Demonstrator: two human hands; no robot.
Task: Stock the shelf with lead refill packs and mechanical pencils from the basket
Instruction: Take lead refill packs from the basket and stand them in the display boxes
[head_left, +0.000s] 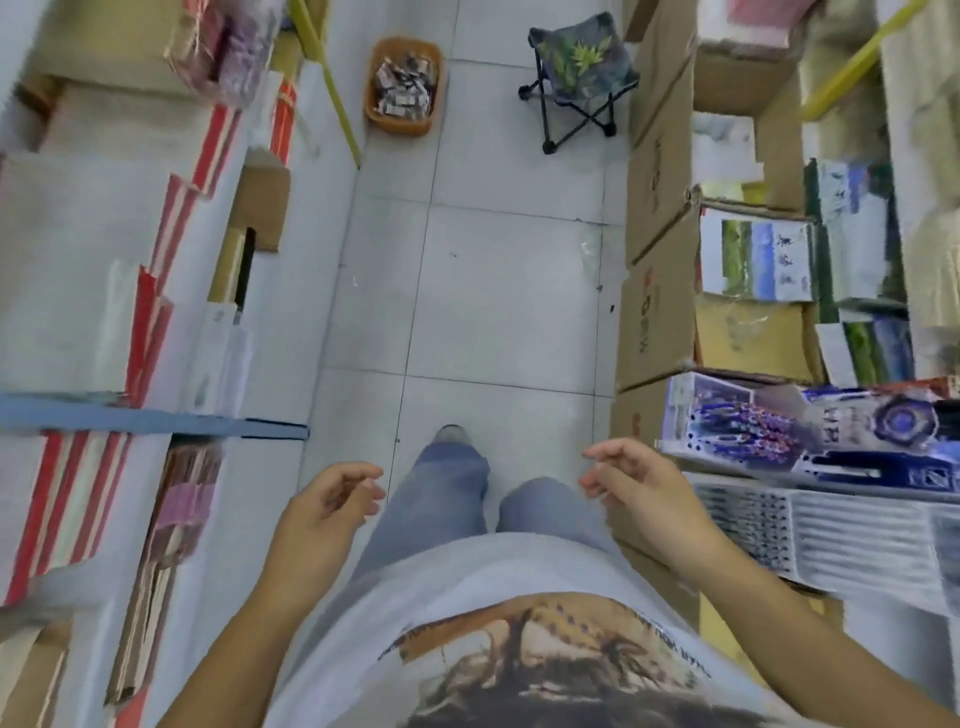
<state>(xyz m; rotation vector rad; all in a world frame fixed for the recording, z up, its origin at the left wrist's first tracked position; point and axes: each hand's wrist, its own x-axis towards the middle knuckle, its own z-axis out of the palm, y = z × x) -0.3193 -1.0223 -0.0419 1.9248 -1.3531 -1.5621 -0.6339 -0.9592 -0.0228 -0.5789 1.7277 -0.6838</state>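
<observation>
Along the left edge runs a shelf unit (93, 260) packed with white stacks edged in red, with brown cardboard wedged between them and a blue strip (156, 418) crossing its front edge. Just inward from it, low in the view, the left hand (332, 499) hangs in the air over the person's jeans. Its fingers (363, 493) are loosely curled and released, grasping nothing.

Far up the aisle, on the pale tiled floor (493, 291) and close against the foot of the left shelving, stands the orange basket (397, 124). Inside it lies a heap of small packs (405, 85), too blurred to tell refills from pencils. It sits well apart from both hands. To its right on the floor stands a small folding stool (579, 57) with a leaf-print seat and black legs.

The right hand (641, 488) hovers level with the left one, its fingers (597, 457) likewise relaxed and half bent, with nothing in them. Beside it on the right rise stacked cardboard boxes (657, 301). Over their near end lies a blue-and-purple printed box (810, 431), above rows of slim packaged goods (841, 530) on the right-hand shelving, whose contents are too smeared to make out.
</observation>
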